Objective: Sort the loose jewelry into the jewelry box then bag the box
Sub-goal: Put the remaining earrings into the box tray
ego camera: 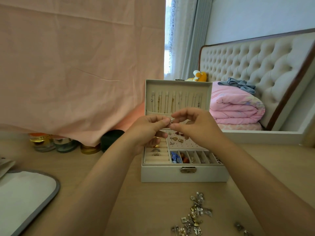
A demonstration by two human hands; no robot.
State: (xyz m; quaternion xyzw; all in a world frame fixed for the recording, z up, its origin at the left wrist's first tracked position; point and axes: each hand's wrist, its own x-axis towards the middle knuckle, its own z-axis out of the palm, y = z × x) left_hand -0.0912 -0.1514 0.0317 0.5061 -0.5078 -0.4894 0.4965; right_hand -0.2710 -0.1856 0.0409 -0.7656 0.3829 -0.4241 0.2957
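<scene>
1. You are at a pale wooden table (153,201) in a bedroom. A pink cloth (76,65) hangs across the left. Under its hem stand a few small jars (44,142) and a dark round case (111,138).
2. A white bag (25,193) with grey edging lies flat at the table's near left corner.
3. To the right, past the table, there is a tufted headboard (247,62), a folded pink quilt (235,108), a yellow plush toy (199,76) and a grey curtain (187,40) by the window.
4. The jewelry box (184,175) sits open in front of you with its latch facing you. Its lid (179,83) stands upright with necklaces (172,103) hung inside.
5. There are rings (156,151) in the left rolls and earrings on the pegged panel (179,140). The front compartments (192,157) hold small pieces.
6. Your left hand (148,132) and right hand (196,126) meet above the box's back half. The fingers of both are curled, pinching one small silvery piece (171,121) between them.
7. The loose jewelry (196,215) is scattered on the table near you, in front of the box and under your right forearm, well apart from both hands.
</scene>
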